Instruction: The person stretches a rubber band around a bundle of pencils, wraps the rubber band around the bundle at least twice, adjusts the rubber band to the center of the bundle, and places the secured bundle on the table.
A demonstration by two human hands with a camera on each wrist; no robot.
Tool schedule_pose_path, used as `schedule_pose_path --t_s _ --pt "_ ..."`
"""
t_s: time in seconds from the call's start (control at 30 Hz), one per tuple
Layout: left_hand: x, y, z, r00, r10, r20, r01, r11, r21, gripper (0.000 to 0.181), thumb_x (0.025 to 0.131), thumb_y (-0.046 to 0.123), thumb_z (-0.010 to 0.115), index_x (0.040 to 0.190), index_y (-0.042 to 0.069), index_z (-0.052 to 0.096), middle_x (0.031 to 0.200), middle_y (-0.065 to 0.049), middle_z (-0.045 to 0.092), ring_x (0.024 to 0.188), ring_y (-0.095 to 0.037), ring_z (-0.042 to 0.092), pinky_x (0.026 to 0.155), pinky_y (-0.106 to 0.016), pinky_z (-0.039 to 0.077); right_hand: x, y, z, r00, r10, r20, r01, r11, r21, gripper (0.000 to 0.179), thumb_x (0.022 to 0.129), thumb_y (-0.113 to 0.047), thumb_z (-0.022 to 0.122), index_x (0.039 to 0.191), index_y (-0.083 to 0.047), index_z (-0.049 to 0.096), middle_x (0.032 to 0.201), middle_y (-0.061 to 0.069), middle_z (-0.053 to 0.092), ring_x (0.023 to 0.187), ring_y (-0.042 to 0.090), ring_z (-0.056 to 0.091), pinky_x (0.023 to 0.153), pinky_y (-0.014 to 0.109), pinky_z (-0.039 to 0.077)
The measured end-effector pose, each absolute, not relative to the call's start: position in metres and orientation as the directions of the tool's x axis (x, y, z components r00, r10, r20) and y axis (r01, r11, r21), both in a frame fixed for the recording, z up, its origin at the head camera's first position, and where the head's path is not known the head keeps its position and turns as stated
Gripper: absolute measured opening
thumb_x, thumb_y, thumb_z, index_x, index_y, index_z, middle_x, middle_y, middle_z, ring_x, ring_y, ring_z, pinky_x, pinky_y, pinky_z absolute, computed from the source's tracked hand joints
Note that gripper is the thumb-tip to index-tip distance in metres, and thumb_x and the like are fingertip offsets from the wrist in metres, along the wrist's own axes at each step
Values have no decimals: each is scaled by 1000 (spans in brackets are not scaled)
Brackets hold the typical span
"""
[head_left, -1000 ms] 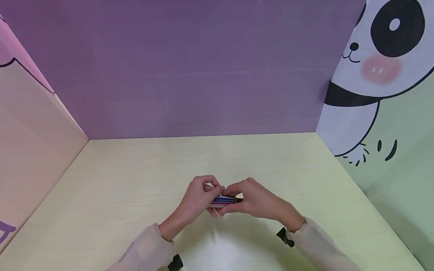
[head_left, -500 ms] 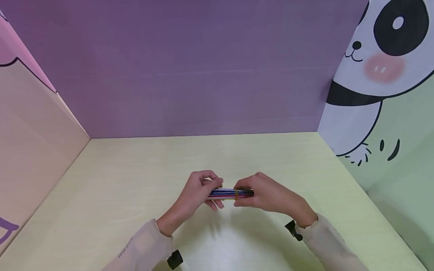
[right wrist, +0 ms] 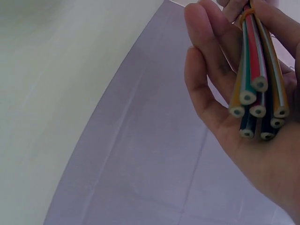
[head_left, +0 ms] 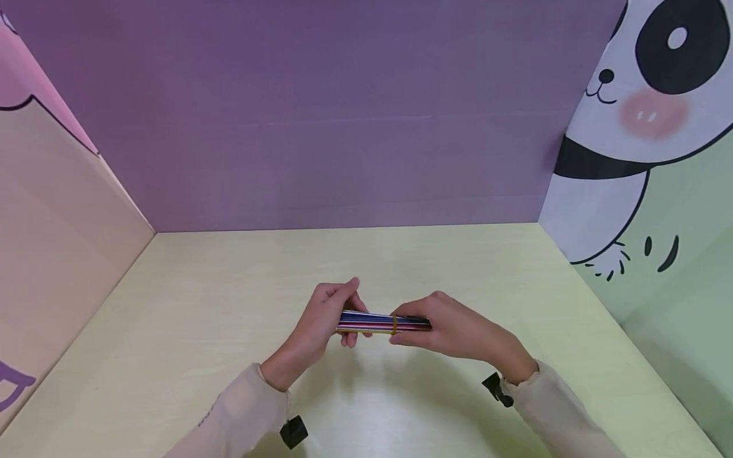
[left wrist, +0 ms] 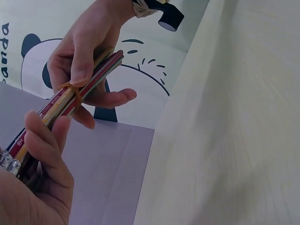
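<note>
A bundle of pencils is held level above the table between both hands. A yellowish rubber band goes round it nearer the right end. My right hand grips that end, thumb and fingers on opposite sides by the band. In the right wrist view, several unsharpened pencil ends point toward the palm. My left hand has its fingers curled round the other end, with the thumb raised off the bundle. Metal-capped ends lie in the left palm, partly hidden by the fingers.
A pale wooden table lies beneath the hands. Behind it rises a purple wall panel. A green side panel with a panda drawing stands at right, a beige and pink one at left. Both wrists carry small black devices.
The right hand has shifted right along with the bundle, baring more of the pencils and the band. The left hand has moved slightly left and up, its thumb lifting off the pencils.
</note>
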State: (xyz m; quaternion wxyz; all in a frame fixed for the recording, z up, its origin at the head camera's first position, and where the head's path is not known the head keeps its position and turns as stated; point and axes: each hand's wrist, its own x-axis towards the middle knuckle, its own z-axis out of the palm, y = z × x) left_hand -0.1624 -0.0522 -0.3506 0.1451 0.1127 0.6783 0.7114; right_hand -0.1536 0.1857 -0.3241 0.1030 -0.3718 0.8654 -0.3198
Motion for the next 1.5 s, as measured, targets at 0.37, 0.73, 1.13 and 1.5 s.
schedule_pose_path --t_s 0.37,0.73,1.13,1.5 --pt "-168 -58 -350 -924 383 1 -57 -141 988 42 103 37 53 90 -3 57 77 -18 70 50 -19 61 47 -25 50 -160 202 -315 -757 -647 92 -528 523 -669 11 94 -34 70 103 -29 70 81 -8 68 63 8 59 56 25 50" --pt "-166 -56 -344 -962 268 54 19 -129 991 45 103 35 56 80 -4 56 68 -19 67 41 -17 53 42 -22 45 -156 198 -318 -720 -685 109 -490 390 -780 12 97 -29 67 107 -23 70 79 -3 66 67 14 65 58 26 51" --pt "-163 -53 -351 -984 164 70 33 -218 975 40 104 24 51 72 -1 55 72 -11 67 53 -17 59 51 -23 49 -155 173 -331 -891 -418 177 -273 182 -945 25 100 -28 63 95 -5 72 86 16 71 72 31 69 72 40 60" --pt "-161 -54 -346 -870 98 484 485 -14 875 32 106 23 51 85 2 64 96 -12 74 83 -21 68 64 -29 58 -157 185 -324 -800 -598 49 -239 243 -940 16 94 -21 71 106 -12 68 73 14 63 43 27 48 35 32 40"
